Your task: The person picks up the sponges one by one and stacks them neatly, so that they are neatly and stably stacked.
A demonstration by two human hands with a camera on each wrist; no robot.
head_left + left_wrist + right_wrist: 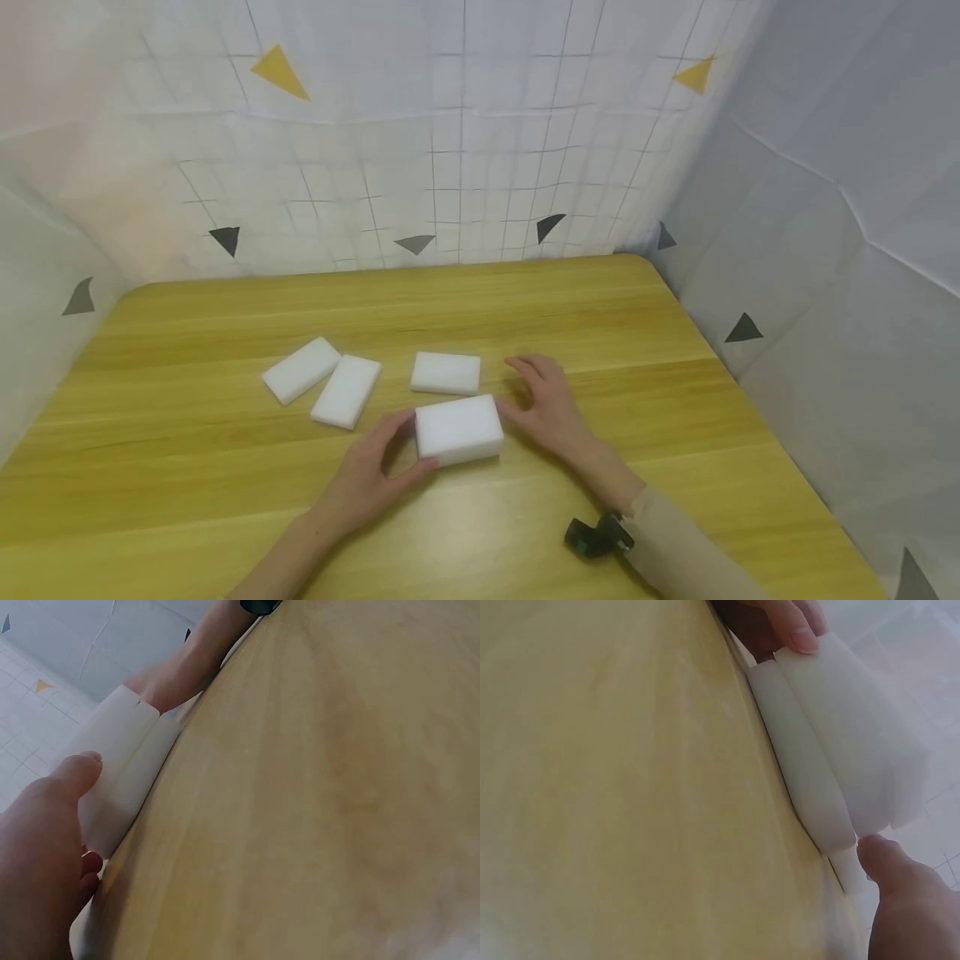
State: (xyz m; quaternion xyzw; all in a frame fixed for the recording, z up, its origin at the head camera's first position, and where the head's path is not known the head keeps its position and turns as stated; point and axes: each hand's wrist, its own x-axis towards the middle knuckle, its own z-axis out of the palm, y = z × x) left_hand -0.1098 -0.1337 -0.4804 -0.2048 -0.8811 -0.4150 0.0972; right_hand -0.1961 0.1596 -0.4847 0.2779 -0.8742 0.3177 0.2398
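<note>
Near the middle of the table is a stack of white sponge blocks (459,427), lying flat on one another, with seams between layers in both wrist views. My left hand (367,475) holds the stack's left end, its thumb on the near face and a forefinger at the far left corner. To the right, my right hand (551,410) has its thumb at the stack's right end and its other fingers extended forward, away from the blocks. A single white sponge block (446,372) lies flat just behind the stack.
Two more white sponge blocks, one angled (302,370) and one nearer (347,392), lie on the wooden table (187,467) to the left. White sheeting (360,158) with grid lines and triangles rises behind the table. A black device (600,535) is on the right wrist.
</note>
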